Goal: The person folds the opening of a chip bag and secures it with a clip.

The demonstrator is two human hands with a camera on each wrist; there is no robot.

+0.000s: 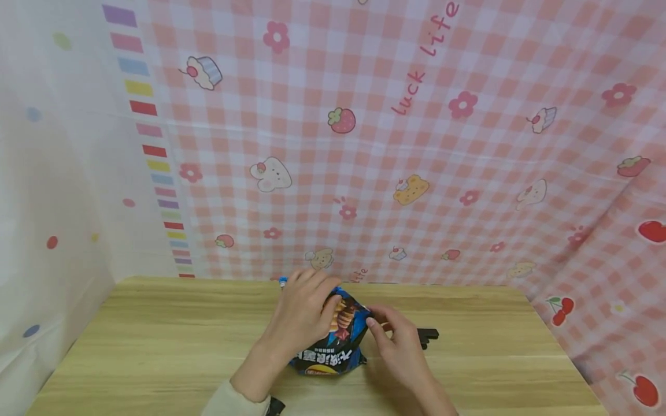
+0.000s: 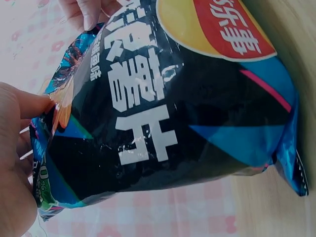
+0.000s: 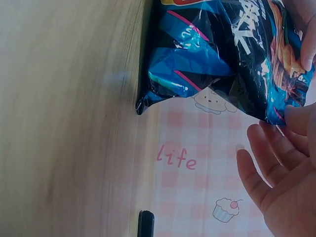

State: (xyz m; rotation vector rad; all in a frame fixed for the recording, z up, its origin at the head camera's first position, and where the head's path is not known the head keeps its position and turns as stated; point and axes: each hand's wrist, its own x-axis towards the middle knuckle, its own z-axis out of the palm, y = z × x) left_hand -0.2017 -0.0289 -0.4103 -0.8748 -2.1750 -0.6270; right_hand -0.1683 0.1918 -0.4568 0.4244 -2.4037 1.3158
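A black and blue bag of potato chips (image 1: 333, 346) stands on the table between the two hands, its printing upside down in the head view. My left hand (image 1: 304, 312) grips its upper edge from the left; in the left wrist view the thumb lies on the front of the bag (image 2: 143, 113). With thumb and fingers, my right hand (image 1: 400, 344) pinches the bag's upper right corner. The right wrist view shows this right hand (image 3: 286, 173) at the corner of the bag (image 3: 222, 54), some of its fingers spread away. No opening is visible in the bag.
A small black object (image 1: 429, 337) lies on the wooden table (image 1: 171, 341), just right of the right hand; its kind is unclear. Behind the table hangs a pink checked cloth (image 1: 312, 231), with more cloth at both sides.
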